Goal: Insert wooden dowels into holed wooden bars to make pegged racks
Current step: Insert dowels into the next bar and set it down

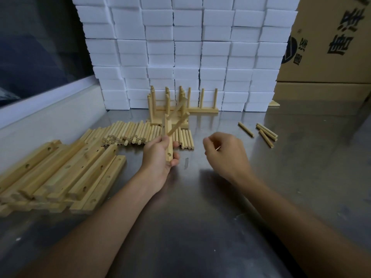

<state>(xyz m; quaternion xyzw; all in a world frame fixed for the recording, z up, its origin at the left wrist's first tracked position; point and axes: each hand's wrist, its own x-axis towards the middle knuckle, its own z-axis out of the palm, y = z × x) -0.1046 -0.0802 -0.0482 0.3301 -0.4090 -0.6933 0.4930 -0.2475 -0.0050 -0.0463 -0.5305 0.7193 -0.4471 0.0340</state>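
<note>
My left hand [158, 155] grips a holed wooden bar [169, 137], held nearly upright above the metal table [200, 197]. Two dowels [178, 122] stick out of the bar, slanting up to the right. One hole shows near the bar's lower end. My right hand [224, 155] hovers to the right of the bar with curled fingers; a thin pale sliver shows at its fingertips, too small to name. A pile of loose dowels [136, 133] lies behind my left hand. Several holed bars [66, 173] are stacked at the left. Finished pegged racks [180, 105] stand at the back.
A wall of white foam blocks [186, 47] rises behind the racks. Cardboard boxes [331, 47] stand at the back right. A few stray dowels [265, 133] lie on the table to the right. A pale ledge [50, 117] borders the left side.
</note>
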